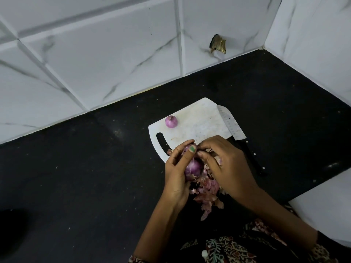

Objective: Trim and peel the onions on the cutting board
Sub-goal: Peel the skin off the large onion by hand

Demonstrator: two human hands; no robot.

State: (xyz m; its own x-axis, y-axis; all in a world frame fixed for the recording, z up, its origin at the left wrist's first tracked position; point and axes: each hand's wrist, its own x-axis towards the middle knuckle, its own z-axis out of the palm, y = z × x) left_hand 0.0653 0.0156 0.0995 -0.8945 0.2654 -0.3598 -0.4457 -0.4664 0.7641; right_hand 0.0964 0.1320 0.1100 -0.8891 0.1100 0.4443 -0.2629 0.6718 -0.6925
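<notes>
Two onions show: one [193,168] sits cupped in the left hand [177,168] above the scraps [208,188], so loose skin drops there, while the right hand's [226,164] fingers [204,151] pinch skin at its top. Beyond the fingers, a peeled onion [171,121] waits on the cutting board [197,123], knife [232,126] parked aside.

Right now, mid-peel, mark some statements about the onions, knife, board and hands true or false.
1. The left hand holds an onion. True.
2. The knife is in the right hand. False: it lies at the board's right edge, blade partly on it.
3. A second onion sits on the board. True.
4. The peels are piled on the board's far side. False: they lie on the counter below the hands.
5. The right hand pinches at the held onion's top. True.
</notes>
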